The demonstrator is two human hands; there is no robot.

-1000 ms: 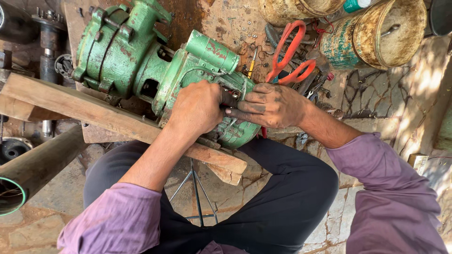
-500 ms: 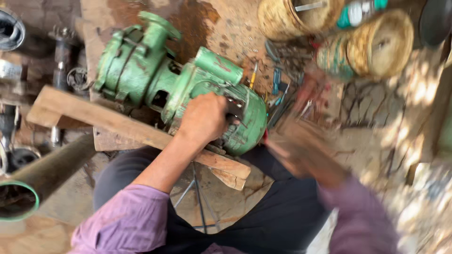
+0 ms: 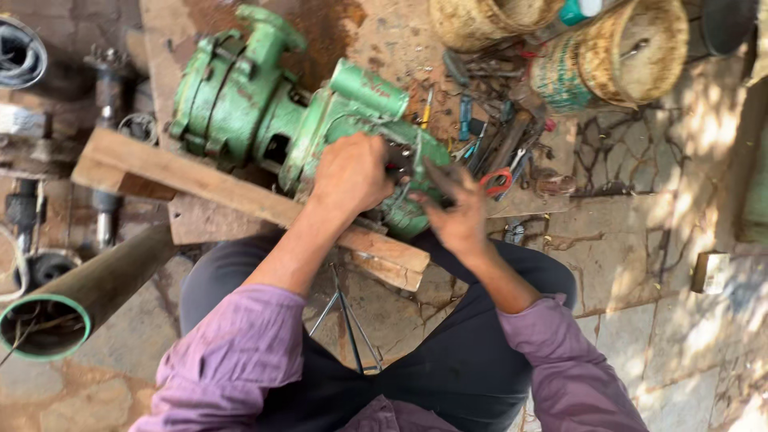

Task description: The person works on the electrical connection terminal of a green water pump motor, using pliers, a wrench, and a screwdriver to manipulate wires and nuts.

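The left hand (image 3: 352, 172) lies clenched on the green pump (image 3: 304, 120), the blurred right hand (image 3: 458, 210) seemingly grasping a dark tool, teal-banded rusty tins (image 3: 612, 60) at one o'clock.

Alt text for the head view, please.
Seen from above, a person's left hand and right hand work at the end of a green pump lying across a wooden plank; hand tools lie scattered just beyond it.

A: Pump (image 3: 264, 120): cast metal, matt green paint, chipped. Plank (image 3: 240, 200): rough bare wood.
B: Noted. Pipe (image 3: 88, 296), near left: dull smooth metal. Sleeves (image 3: 232, 360): soft purple cloth.
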